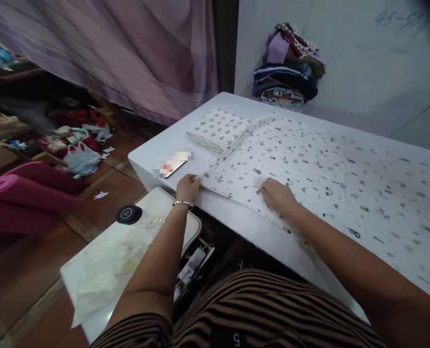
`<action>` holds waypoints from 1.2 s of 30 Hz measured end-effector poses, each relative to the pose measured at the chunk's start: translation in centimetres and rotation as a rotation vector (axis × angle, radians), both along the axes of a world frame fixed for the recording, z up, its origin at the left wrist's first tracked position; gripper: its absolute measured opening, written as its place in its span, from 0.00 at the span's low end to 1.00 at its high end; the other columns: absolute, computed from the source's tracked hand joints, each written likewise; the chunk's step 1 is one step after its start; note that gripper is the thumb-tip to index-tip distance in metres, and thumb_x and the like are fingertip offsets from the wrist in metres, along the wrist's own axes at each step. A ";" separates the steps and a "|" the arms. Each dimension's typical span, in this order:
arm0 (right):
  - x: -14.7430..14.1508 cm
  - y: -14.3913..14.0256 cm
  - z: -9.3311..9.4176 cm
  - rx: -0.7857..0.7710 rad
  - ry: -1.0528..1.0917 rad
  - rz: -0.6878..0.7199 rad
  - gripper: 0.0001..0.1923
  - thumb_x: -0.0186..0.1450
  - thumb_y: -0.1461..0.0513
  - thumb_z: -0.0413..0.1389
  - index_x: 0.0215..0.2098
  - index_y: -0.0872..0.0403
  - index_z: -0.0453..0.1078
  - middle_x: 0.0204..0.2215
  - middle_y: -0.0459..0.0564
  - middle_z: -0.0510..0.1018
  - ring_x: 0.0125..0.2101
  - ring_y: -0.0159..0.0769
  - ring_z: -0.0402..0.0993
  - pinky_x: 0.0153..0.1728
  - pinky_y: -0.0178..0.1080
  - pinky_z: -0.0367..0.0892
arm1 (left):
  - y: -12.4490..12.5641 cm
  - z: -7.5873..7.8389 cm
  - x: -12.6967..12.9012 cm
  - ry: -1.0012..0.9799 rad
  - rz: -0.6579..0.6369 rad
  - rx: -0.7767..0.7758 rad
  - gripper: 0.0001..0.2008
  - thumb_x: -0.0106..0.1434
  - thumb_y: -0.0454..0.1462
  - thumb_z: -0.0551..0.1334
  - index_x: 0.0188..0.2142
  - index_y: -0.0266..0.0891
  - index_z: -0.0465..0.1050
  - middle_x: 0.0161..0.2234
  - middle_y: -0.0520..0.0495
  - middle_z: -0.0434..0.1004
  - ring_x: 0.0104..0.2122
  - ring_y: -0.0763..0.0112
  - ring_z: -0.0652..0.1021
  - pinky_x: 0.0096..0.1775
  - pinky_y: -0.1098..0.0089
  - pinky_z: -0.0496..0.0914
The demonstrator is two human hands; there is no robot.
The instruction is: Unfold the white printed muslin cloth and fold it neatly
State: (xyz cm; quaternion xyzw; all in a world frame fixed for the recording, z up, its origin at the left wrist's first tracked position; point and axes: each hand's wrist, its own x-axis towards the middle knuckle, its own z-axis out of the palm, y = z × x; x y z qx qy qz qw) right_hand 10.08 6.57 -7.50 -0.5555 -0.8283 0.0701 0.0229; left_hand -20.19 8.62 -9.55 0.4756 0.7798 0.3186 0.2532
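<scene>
A white cloth with a small printed pattern (309,164) lies spread over the white table (149,152) and hangs a little over its near edge. My left hand (188,187) pinches the cloth's near left corner, with a bracelet on the wrist. Farther right, my right hand (279,197) rests on the cloth near its front edge, fingers curled and closed on the fabric. Beyond my left hand, a folded cloth with a grey print (222,126) lies partly against the spread one. A phone (174,164), its screen blurred out, lies left of both.
A smaller white table (73,266) at lower left bears a round black object (128,214) and a plastic bag (109,270). Folded clothes (287,72) are stacked by the wall. A purple curtain (145,53) hangs behind. Pink rolls (22,198) and bags (81,159) lie on the floor.
</scene>
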 end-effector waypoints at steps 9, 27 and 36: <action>0.6 0.3 -1.2 0.032 0.056 -0.008 0.13 0.68 0.60 0.42 0.35 0.54 0.67 0.37 0.52 0.72 0.39 0.38 0.68 0.28 0.36 0.58 | -0.3 -0.5 -0.3 -0.042 -0.020 0.024 0.11 0.54 0.40 0.57 0.36 0.38 0.72 0.19 0.52 0.72 0.21 0.70 0.73 0.27 0.71 0.66; -2.4 9.7 -0.6 0.051 -0.016 -0.049 0.13 0.68 0.58 0.44 0.41 0.56 0.68 0.42 0.57 0.70 0.41 0.42 0.67 0.29 0.36 0.59 | -0.6 0.6 -0.6 0.127 -0.052 -0.047 0.14 0.55 0.44 0.56 0.37 0.42 0.71 0.23 0.51 0.73 0.26 0.65 0.74 0.29 0.68 0.64; -2.0 11.5 -1.8 0.112 -0.046 0.022 0.14 0.69 0.63 0.38 0.38 0.54 0.65 0.38 0.54 0.71 0.33 0.39 0.68 0.24 0.37 0.57 | -0.6 0.7 -1.9 -0.004 -0.024 -0.087 0.15 0.51 0.51 0.57 0.35 0.49 0.70 0.20 0.55 0.71 0.24 0.63 0.74 0.26 0.66 0.66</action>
